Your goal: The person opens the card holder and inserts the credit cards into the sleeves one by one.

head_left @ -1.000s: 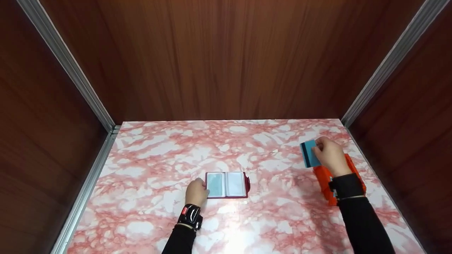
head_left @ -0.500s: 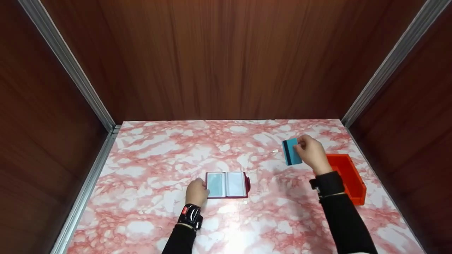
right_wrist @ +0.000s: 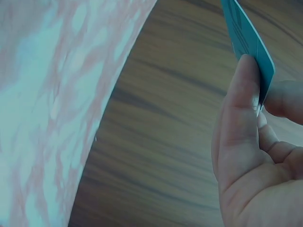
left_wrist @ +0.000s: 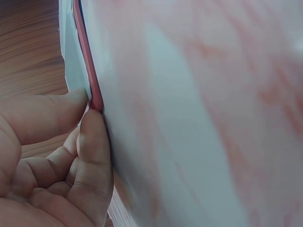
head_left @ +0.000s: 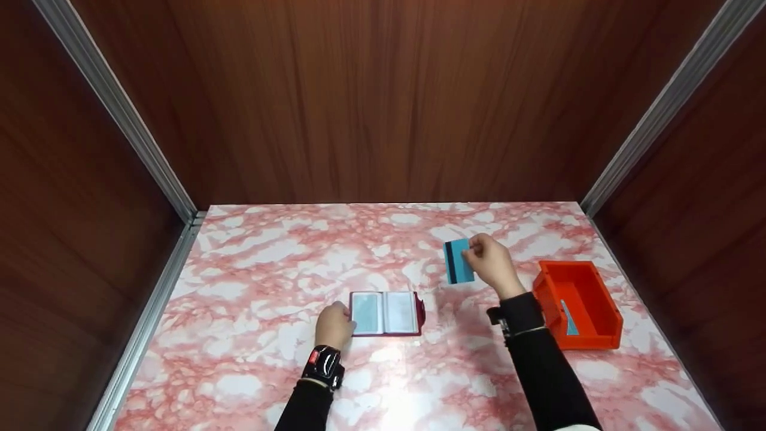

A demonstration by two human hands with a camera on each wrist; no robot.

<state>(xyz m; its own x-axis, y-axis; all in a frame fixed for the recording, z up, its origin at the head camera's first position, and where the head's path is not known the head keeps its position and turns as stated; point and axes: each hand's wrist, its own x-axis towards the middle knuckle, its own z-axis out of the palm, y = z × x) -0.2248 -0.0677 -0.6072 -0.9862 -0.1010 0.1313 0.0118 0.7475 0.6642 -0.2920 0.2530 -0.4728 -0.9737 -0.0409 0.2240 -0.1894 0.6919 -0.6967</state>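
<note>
A small red card holder [head_left: 400, 313] lies spread on the table, clear sleeves showing, a pale blue-green card in its left side. My left hand [head_left: 334, 326] pinches its left edge between thumb and fingers; in the left wrist view the red cover edge [left_wrist: 90, 61] runs between the fingertips. Held up over the table, right of the holder, is a blue card [head_left: 458, 261] with a dark stripe. My right hand [head_left: 492, 263] pinches that card by its right edge. From the right wrist view, thumb and finger press the card [right_wrist: 248, 42] from both sides.
An orange bin [head_left: 589, 299] stands at the right of the table with a blue card [head_left: 570, 318] leaning inside. The table [head_left: 257, 269] has a red and white marbled top. Brown wood panels [head_left: 383, 108] with metal edge strips [head_left: 114, 108] enclose it.
My right hand has carried the blue card leftward, from over the orange bin toward the card holder, uncovering the bin. The left hand and the holder have stayed in place.
</note>
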